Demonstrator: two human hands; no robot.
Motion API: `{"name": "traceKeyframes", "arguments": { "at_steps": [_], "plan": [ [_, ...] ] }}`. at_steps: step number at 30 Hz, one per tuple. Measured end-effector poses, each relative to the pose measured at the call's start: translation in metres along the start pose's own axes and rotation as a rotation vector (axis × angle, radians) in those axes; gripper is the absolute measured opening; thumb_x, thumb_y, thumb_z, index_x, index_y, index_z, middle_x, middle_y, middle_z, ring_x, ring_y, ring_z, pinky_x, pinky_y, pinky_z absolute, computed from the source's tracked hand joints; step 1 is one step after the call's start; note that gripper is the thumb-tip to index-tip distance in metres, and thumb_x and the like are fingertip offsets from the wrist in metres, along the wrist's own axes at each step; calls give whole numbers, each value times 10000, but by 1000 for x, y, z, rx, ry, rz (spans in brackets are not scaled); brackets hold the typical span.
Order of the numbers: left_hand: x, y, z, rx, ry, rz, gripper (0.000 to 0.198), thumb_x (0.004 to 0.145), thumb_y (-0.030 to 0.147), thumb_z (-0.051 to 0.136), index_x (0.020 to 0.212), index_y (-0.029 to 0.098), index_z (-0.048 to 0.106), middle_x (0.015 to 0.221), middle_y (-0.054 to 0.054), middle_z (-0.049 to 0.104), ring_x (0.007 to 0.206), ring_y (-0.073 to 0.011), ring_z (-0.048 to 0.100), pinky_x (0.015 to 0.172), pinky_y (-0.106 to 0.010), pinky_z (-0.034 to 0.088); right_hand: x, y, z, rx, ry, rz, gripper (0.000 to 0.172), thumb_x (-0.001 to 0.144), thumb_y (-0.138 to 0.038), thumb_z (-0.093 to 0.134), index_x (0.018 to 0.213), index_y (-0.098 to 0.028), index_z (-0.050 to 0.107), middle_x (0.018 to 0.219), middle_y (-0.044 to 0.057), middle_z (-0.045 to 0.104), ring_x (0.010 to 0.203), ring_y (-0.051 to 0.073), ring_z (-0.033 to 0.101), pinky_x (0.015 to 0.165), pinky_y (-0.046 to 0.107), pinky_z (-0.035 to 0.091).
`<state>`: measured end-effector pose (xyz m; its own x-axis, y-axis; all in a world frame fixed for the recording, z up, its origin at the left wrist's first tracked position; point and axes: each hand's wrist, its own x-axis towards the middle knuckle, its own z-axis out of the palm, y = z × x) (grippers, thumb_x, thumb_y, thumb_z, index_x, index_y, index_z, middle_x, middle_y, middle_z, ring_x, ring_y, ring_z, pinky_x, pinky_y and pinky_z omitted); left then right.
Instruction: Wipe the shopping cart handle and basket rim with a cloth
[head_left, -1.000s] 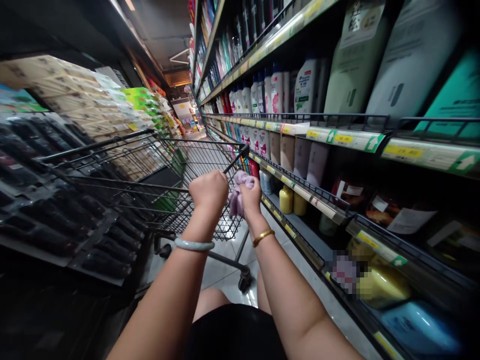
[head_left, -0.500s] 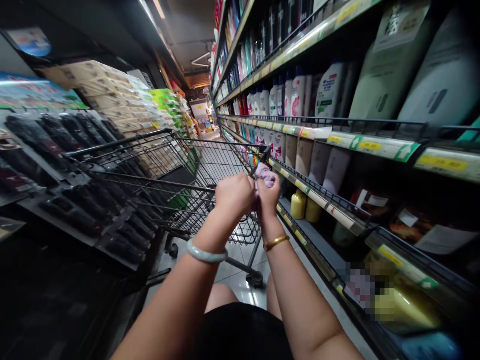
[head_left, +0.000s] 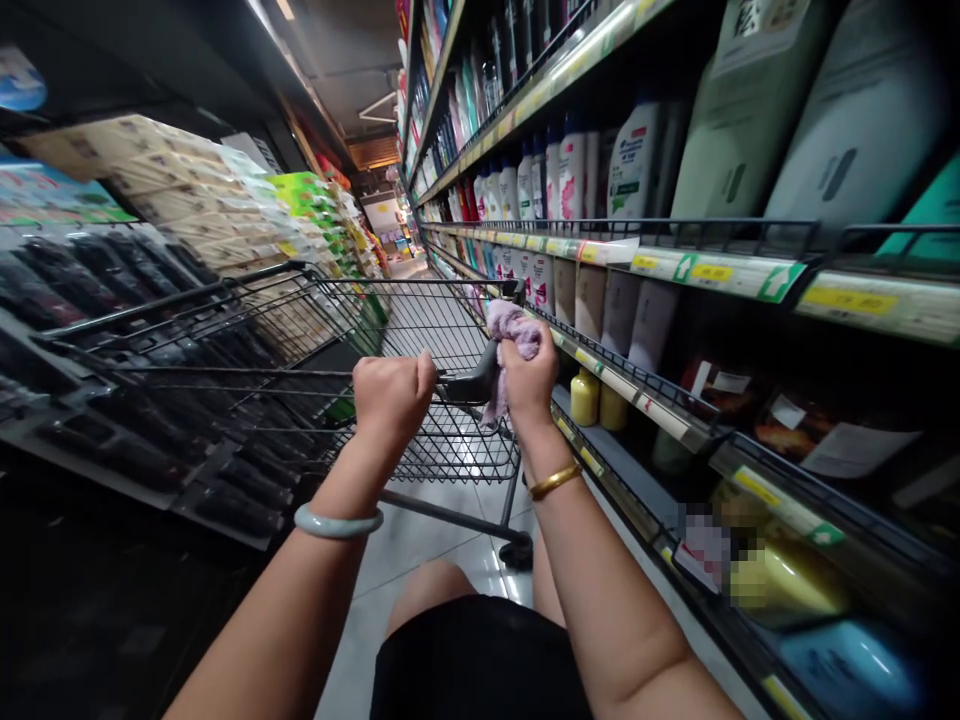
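Observation:
My left hand (head_left: 391, 402), with a pale bangle at its wrist, is closed around the handle (head_left: 472, 384) of a black wire shopping cart (head_left: 427, 462). My right hand (head_left: 529, 388), below which a gold bracelet shows, is wrapped around a light purple cloth (head_left: 516, 326). The cloth is bunched above the fist, and one end hangs down on its left side. It lies right beside the handle's right corner; whether it touches there I cannot tell.
Shelves of shampoo bottles (head_left: 564, 180) run close along the right, with price rails (head_left: 709, 270) jutting out. Yellow bottles (head_left: 584, 398) stand low down. On the left are stacked packs (head_left: 176, 190) and hanging dark packaged goods (head_left: 67, 270). The tiled floor (head_left: 416, 575) continues down the aisle.
My left hand has moved left along the cart handle, away from my right hand. More of the cloth shows now, still in my right hand. The view has shifted slightly right.

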<state>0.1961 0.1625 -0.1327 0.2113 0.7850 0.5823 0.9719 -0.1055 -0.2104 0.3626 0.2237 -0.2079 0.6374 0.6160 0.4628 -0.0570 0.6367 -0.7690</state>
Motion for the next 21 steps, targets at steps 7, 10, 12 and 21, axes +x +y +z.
{"name": "traceKeyframes", "arguments": {
  "at_steps": [7,10,12,21],
  "plan": [
    [6,18,1,-2,41,-48,701,1040,366,204,708,117,768,759,-190,767,759,-295,716,709,-420,295,6,28,-14,-118,73,358,237,668,-211,637,904,-211,609,909,28,686,849,193,619,932,384,538],
    [6,18,2,-12,43,-41,691,1039,372,220,695,122,764,754,-185,767,751,-290,712,707,-418,290,6,0,-8,-28,41,224,291,730,-242,626,1018,-209,626,991,30,703,888,182,650,937,358,550],
    [6,18,3,-14,47,-42,691,1039,370,217,694,123,763,755,-184,766,752,-290,711,709,-417,289,4,-24,-2,62,-25,10,287,774,-262,623,1057,-224,638,1052,21,707,962,175,661,970,339,544],
    [16,20,7,-37,36,-4,676,1044,372,241,666,139,751,749,-169,768,773,-292,723,719,-422,295,4,-6,-8,-93,98,250,272,693,-242,623,962,-199,617,965,39,701,896,200,637,954,391,547]
  ]
}}
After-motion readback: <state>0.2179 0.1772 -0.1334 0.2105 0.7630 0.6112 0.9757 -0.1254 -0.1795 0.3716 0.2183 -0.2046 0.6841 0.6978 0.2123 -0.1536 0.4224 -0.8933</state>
